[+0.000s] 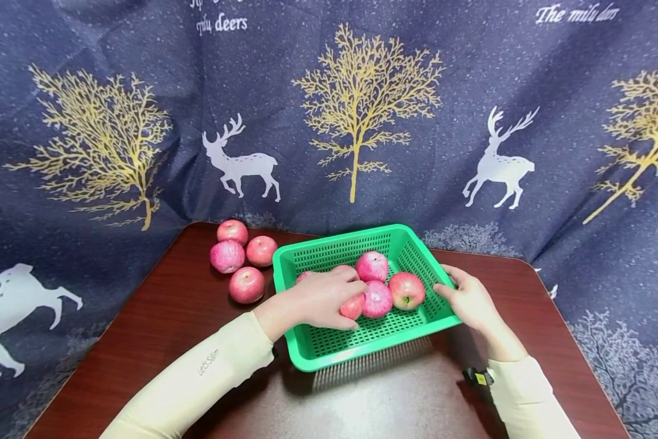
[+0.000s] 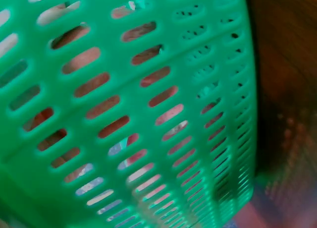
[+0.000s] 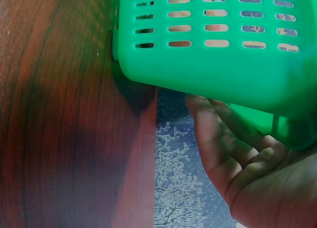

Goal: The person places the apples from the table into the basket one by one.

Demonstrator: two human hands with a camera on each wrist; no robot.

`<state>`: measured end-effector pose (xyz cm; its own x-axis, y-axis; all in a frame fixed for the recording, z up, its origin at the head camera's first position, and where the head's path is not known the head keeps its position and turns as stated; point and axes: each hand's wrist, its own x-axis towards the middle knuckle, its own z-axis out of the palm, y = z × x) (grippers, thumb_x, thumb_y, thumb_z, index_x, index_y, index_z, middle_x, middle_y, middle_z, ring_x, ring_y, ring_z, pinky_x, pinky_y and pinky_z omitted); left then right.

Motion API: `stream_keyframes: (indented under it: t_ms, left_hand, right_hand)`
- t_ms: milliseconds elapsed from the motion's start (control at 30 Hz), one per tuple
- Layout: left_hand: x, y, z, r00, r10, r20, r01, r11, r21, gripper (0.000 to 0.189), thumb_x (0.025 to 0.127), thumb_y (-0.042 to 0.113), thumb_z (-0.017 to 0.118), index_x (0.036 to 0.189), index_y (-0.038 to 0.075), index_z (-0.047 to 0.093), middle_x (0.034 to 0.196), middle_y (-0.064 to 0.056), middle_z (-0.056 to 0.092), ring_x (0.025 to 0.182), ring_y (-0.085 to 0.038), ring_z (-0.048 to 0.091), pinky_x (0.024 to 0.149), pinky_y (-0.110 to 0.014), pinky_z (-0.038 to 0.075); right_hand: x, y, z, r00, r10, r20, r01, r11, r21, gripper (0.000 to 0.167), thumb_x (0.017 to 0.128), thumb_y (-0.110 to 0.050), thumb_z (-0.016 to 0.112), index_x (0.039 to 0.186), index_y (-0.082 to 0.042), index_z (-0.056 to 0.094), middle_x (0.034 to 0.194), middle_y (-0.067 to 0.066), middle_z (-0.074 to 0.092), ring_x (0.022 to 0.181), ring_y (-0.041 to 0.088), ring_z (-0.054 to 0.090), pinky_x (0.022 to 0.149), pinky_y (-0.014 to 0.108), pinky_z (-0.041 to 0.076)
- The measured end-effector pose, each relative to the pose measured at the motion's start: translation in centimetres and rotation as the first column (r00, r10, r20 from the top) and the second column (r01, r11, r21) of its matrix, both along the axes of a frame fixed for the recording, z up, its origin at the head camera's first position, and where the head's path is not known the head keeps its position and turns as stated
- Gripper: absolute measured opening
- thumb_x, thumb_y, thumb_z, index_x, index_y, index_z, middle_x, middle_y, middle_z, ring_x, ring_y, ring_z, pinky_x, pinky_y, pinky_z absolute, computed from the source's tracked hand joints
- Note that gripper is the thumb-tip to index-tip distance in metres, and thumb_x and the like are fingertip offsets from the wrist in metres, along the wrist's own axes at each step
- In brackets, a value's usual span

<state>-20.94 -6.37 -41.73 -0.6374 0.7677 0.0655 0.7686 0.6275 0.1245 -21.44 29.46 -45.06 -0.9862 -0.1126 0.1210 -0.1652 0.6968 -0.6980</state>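
A green plastic basket (image 1: pixel 356 352) with slotted walls stands on the table and holds several red apples. Inside it, the left hand (image 1: pixel 325 297) reaches over from the left and grips an apple (image 1: pixel 352 306), its thumb toward the near side and fingers over the top. Right beside that apple lie a pinkish apple (image 1: pixel 377 299), another apple (image 1: pixel 372 266) behind it and a redder apple (image 1: pixel 406 290). The right hand (image 1: pixel 469 300) holds the basket's right rim; in the right wrist view its fingers (image 3: pixel 208 139) are against the rim. The basket wall (image 2: pixel 148 89) fills most of the left wrist view.
Left of the basket, several loose apples sit grouped on the dark red-brown table (image 1: pixel 158 329), the nearest apple (image 1: pixel 247 285) close to the basket's corner. A dark blue cloth (image 1: pixel 285 91) printed with deer and trees hangs behind the table.
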Motion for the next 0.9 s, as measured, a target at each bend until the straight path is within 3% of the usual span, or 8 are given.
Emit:
stream_keyframes:
  t_ms: [133, 367, 633, 900]
  left_hand:
    - [-0.1, 0.1, -0.2, 1.000, -0.015, -0.007, 0.015, 1.000, -0.004, 0.063, 0.090, 0.058, 0.086, 0.141, 0.026, 0.068, 0.131, 0.002, 0.060, 0.131, -0.017, 0.056, 0.074, -0.044, 0.059]
    - [-0.2, 0.2, -0.8, 0.998, -0.053, -0.032, 0.053, 0.999, -0.001, 0.063, 0.091, 0.054, 0.088, 0.140, 0.021, 0.068, 0.131, -0.002, 0.060, 0.130, -0.020, 0.058, 0.096, -0.039, 0.059]
    - [0.3, 0.1, -1.2, 0.998, -0.051, -0.033, 0.050, 0.998, -0.029, 0.058, 0.088, 0.054, 0.089, 0.130, 0.020, 0.068, 0.126, -0.001, 0.058, 0.108, -0.018, 0.062, 0.076, -0.039, 0.060]
    - [0.4, 0.0, -1.7, 0.997, -0.066, -0.033, 0.066, 0.998, -0.021, 0.058, 0.088, 0.052, 0.090, 0.125, 0.016, 0.064, 0.121, -0.001, 0.057, 0.111, -0.017, 0.060, 0.084, -0.035, 0.060]
  right_hand:
    - [0.0, 0.0, 0.0, 1.000, 0.000, 0.001, 0.000, 1.000, -0.002, 0.054, 0.107, -0.017, 0.071, 0.156, 0.003, 0.059, 0.127, 0.023, 0.077, 0.092, 0.022, 0.076, 0.081, 0.038, 0.058]
    - [0.0, 0.1, -0.1, 1.000, -0.003, 0.003, 0.003, 1.000, -0.008, 0.054, 0.107, -0.017, 0.072, 0.156, 0.003, 0.059, 0.127, 0.023, 0.077, 0.092, 0.022, 0.076, 0.081, 0.036, 0.058]
    - [0.0, 0.0, 0.0, 1.000, 0.001, 0.010, -0.001, 1.000, -0.012, 0.055, 0.107, -0.019, 0.071, 0.157, 0.001, 0.059, 0.127, 0.022, 0.077, 0.090, 0.021, 0.076, 0.081, 0.038, 0.058]
    - [0.0, 0.0, 0.0, 1.000, -0.003, 0.013, 0.003, 1.000, -0.009, 0.055, 0.107, -0.020, 0.071, 0.157, 0.001, 0.059, 0.128, 0.022, 0.077, 0.090, 0.021, 0.076, 0.081, 0.039, 0.058]
